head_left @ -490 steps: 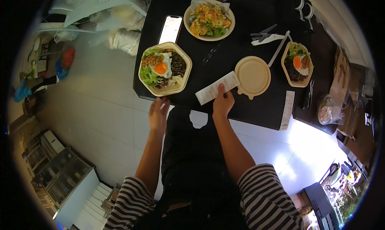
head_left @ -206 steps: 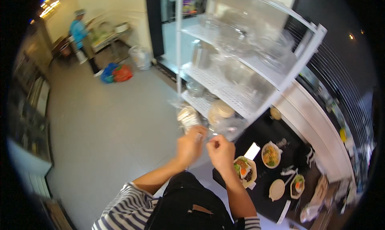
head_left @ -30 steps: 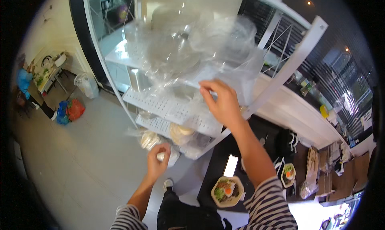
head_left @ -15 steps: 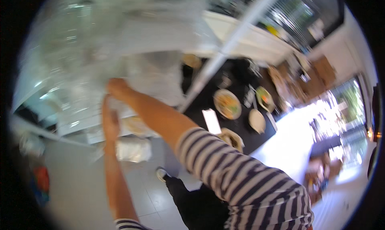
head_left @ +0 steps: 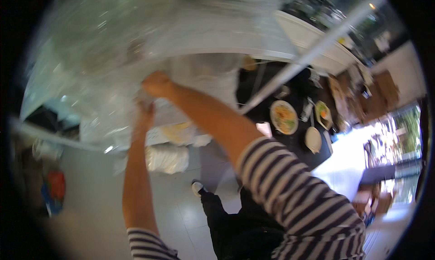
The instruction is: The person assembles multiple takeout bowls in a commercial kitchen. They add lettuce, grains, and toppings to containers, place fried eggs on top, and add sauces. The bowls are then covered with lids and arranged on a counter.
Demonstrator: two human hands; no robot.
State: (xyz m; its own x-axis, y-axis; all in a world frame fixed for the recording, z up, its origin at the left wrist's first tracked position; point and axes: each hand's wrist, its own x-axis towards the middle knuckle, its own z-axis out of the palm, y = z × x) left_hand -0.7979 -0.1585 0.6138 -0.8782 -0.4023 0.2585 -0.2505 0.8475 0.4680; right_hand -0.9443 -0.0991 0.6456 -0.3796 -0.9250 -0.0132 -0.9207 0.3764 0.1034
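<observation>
A large, wrinkled mass of clear plastic wrapping (head_left: pixel 90 85) fills the upper left, glossy and partly blurred. Both of my arms reach into it, close together. My right hand (head_left: pixel 157 83) is closed, knuckles up, at the plastic; what its fingers hold is hidden. Just below and to its left is my left hand (head_left: pixel 144 112), its fingers against the plastic and too smeared to read. Under the hands, a white shelf edge carries a pale yellow item (head_left: pixel 176 132) in clear film. A white plastic-wrapped bundle (head_left: pixel 166 159) lies just below it.
A white pole (head_left: pixel 312 51) slants across on the right. Beyond it, a black table (head_left: pixel 301 159) holds a plate of food (head_left: pixel 284 117), a bowl (head_left: pixel 323 114) and a pale oval dish (head_left: pixel 312 140). Cardboard boxes (head_left: pixel 385 94) stand far right. A red and blue item (head_left: pixel 55 187) lies lower left.
The view has shifted, so the table and shelf sit further right. My hands remain close together at the plastic, my left hand a little nearer the right one's underside.
</observation>
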